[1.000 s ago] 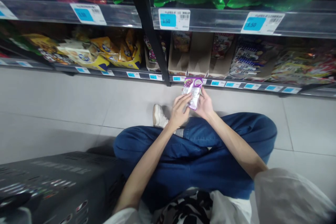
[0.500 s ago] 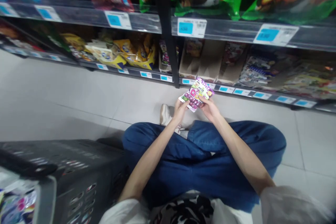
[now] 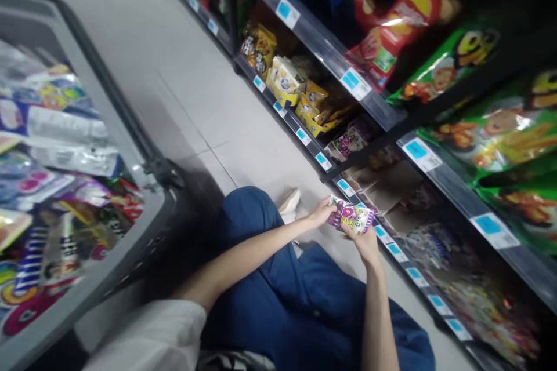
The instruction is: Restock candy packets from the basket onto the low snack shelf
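Note:
I sit cross-legged on a tiled floor in front of shop shelves. A small purple candy packet (image 3: 351,216) is held between both hands. My left hand (image 3: 321,213) pinches its left end and my right hand (image 3: 364,242) grips its right lower edge. The packet hovers just in front of the bottom shelf's edge (image 3: 387,240), over my blue trousers (image 3: 304,290). A white shoe (image 3: 289,203) pokes out beyond my knee.
A large grey crate (image 3: 130,145) full of mixed snack packets stands at my left. Shelves (image 3: 357,87) with chip bags, yellow packs, cardboard display boxes and blue price tags run along the right. Pale floor tiles (image 3: 183,69) stretch ahead.
The view has swung left and tilted, bringing the crate's contents into sight. The packet stays in both hands, now showing its printed front and held lower beside the bottom shelf.

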`<state>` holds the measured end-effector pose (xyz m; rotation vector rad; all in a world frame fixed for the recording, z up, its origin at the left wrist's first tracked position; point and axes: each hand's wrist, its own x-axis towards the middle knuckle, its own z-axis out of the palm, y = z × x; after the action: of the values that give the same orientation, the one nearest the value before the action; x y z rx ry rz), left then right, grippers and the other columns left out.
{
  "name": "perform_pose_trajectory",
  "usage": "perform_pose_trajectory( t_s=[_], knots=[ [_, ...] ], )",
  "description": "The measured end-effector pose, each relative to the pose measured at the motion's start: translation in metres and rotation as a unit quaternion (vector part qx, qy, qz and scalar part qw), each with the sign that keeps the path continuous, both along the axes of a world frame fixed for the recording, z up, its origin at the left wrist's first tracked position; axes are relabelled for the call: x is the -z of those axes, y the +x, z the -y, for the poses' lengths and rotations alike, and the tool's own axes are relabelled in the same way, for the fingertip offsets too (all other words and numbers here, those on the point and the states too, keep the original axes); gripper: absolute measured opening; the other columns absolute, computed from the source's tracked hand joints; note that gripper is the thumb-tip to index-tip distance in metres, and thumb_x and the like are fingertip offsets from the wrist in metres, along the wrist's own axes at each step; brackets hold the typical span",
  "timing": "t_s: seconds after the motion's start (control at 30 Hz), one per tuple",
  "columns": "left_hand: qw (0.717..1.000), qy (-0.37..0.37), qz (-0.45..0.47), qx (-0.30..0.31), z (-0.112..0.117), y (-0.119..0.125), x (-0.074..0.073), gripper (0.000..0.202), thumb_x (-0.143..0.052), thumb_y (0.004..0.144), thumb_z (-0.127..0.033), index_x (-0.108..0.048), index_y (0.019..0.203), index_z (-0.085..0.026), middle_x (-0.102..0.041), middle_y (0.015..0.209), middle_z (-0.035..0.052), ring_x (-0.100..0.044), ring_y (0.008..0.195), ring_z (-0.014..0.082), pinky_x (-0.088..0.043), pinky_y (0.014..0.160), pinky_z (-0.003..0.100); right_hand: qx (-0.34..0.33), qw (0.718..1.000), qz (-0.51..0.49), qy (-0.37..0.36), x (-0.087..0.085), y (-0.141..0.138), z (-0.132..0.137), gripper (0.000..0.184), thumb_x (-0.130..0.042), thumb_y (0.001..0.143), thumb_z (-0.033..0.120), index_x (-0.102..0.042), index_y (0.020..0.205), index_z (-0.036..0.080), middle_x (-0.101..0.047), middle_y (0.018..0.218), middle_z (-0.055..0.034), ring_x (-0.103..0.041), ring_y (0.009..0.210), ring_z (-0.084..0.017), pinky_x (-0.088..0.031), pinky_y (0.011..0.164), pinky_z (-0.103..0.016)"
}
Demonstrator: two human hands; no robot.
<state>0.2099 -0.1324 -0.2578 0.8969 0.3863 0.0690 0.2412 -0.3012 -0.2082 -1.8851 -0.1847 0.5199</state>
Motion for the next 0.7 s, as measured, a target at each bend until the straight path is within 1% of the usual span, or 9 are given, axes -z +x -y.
perform_pose_trajectory(
  t_s=[0.07, 0.1, 0.17, 0.23, 0.3, 0.4, 0.47, 0.53, 0.7],
  knots=[
    [0.999, -0.038, 0.004, -0.022, -0.002, 0.004, -0.001, 0.017, -0.055, 0.066, -0.014, -0.061, 0.082, -0.016, -0.063, 0.074, -0.0003, -0.055, 0.071, 0.0149, -0.045, 0.067, 0.025, -0.035, 0.994, 0.075, -0.066, -0.015, 0.006, -0.018, 0.042, -0.087, 0.066, 0.047, -0.072, 0.099, 0.026, -0.074, 0.094, -0.0077, -0.070, 0.079, -0.031, -0.063, 0.065, -0.049],
    [0.998, -0.057, 0.004, -0.038, -0.004, 0.006, -0.002, 0.018, -0.053, 0.068, -0.016, -0.060, 0.084, -0.016, -0.063, 0.077, 0.0001, -0.056, 0.072, 0.0147, -0.045, 0.068, 0.025, -0.055, 0.982, 0.135, -0.121, -0.024, 0.009, -0.028, 0.034, -0.082, 0.070, 0.049, -0.072, 0.092, 0.025, -0.073, 0.087, -0.0090, -0.069, 0.076, -0.033, -0.061, 0.066, -0.050],
    [0.993, -0.095, 0.005, -0.073, -0.008, 0.011, -0.002, 0.019, -0.048, 0.075, -0.019, -0.057, 0.092, -0.017, -0.064, 0.086, 0.0016, -0.058, 0.076, 0.0145, -0.048, 0.071, 0.025, -0.106, 0.925, 0.264, -0.253, -0.044, 0.016, -0.054, 0.024, -0.071, 0.079, 0.047, -0.072, 0.082, 0.023, -0.071, 0.075, -0.0118, -0.068, 0.073, -0.035, -0.056, 0.069, -0.050],
    [0.985, -0.139, -0.003, -0.105, -0.013, 0.014, -0.004, 0.022, -0.041, 0.083, -0.022, -0.055, 0.099, -0.018, -0.066, 0.095, 0.0044, -0.061, 0.081, 0.0148, -0.051, 0.075, 0.026, -0.164, 0.852, 0.355, -0.348, -0.066, 0.020, -0.085, 0.021, -0.059, 0.085, 0.035, -0.074, 0.087, 0.021, -0.071, 0.075, -0.0139, -0.068, 0.074, -0.035, -0.052, 0.072, -0.046],
    [0.979, -0.163, -0.020, -0.118, -0.017, 0.014, -0.006, 0.026, -0.036, 0.089, -0.027, -0.054, 0.105, -0.017, -0.067, 0.100, 0.0078, -0.062, 0.082, 0.0151, -0.052, 0.075, 0.028, -0.213, 0.810, 0.400, -0.372, -0.085, 0.024, -0.121, 0.029, -0.051, 0.086, 0.024, -0.075, 0.101, 0.021, -0.074, 0.084, -0.0140, -0.069, 0.078, -0.032, -0.049, 0.074, -0.039],
    [0.985, -0.148, -0.045, -0.079, -0.019, 0.011, -0.008, 0.025, -0.037, 0.091, -0.028, -0.055, 0.104, -0.016, -0.069, 0.097, 0.0088, -0.061, 0.074, 0.0134, -0.050, 0.068, 0.025, -0.222, 0.789, 0.443, -0.364, -0.104, 0.037, -0.175, 0.033, -0.047, 0.088, 0.021, -0.075, 0.106, 0.019, -0.074, 0.090, -0.0137, -0.068, 0.081, -0.028, -0.046, 0.074, -0.033],
    [0.989, -0.137, -0.046, -0.041, -0.018, 0.010, -0.010, 0.023, -0.038, 0.089, -0.024, -0.057, 0.099, -0.015, -0.069, 0.091, 0.0073, -0.059, 0.068, 0.0120, -0.046, 0.063, 0.023, -0.192, 0.771, 0.462, -0.394, -0.110, 0.055, -0.205, 0.034, -0.048, 0.089, 0.021, -0.074, 0.110, 0.017, -0.073, 0.091, -0.0150, -0.068, 0.083, -0.029, -0.046, 0.078, -0.033],
    [0.989, -0.137, -0.045, -0.017, -0.017, 0.009, -0.011, 0.023, -0.037, 0.089, -0.022, -0.058, 0.094, -0.015, -0.068, 0.084, 0.0058, -0.057, 0.064, 0.0113, -0.043, 0.060, 0.023, -0.157, 0.746, 0.457, -0.458, -0.110, 0.078, -0.227, 0.037, -0.049, 0.088, 0.018, -0.072, 0.117, 0.015, -0.072, 0.094, -0.0178, -0.068, 0.090, -0.031, -0.047, 0.084, -0.036],
    [0.990, -0.132, -0.045, 0.004, -0.017, 0.012, -0.013, 0.025, -0.035, 0.090, -0.022, -0.059, 0.090, -0.015, -0.065, 0.078, 0.0036, -0.054, 0.061, 0.0100, -0.039, 0.059, 0.022, -0.100, 0.691, 0.352, -0.624, -0.098, 0.139, -0.246, 0.039, -0.054, 0.086, 0.013, -0.065, 0.122, 0.003, -0.063, 0.115, -0.0288, -0.064, 0.105, -0.035, -0.048, 0.092, -0.039]
  ],
)
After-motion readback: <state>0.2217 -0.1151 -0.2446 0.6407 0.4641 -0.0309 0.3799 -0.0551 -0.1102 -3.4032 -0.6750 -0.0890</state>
